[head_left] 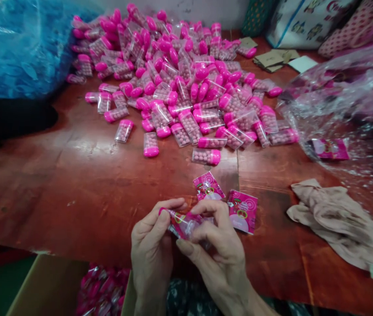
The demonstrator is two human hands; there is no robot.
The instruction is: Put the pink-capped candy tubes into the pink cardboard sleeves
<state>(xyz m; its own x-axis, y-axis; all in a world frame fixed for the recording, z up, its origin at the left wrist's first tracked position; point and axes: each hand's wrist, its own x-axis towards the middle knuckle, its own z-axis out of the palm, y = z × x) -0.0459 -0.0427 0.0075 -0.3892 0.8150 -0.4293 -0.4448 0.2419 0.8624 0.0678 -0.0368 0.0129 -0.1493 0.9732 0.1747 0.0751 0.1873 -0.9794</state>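
Near the table's front edge, my left hand (151, 241) pinches one end of a pink printed sleeve (183, 223) between thumb and fingers. My right hand (217, 243) grips the other end, its thumb and fingertips closed on the film. Whether a candy container sits inside the sleeve I cannot tell, as my fingers cover part of it. Just beyond my hands lie two flat pink sleeves, one (207, 186) behind my right fingers and one (243, 211) to their right. Farther off is a big heap of clear candy containers (186, 87) with pink caps and pale pink balls.
A beige cloth (337, 219) lies crumpled at the right, below clear plastic wrapping (334, 114). Blue plastic-wrapped goods (25, 48) fill the back left. Below the table edge, a cardboard box (46, 285) holds pink packets (102, 292). Cardboard pieces (273, 59) lie at the back.
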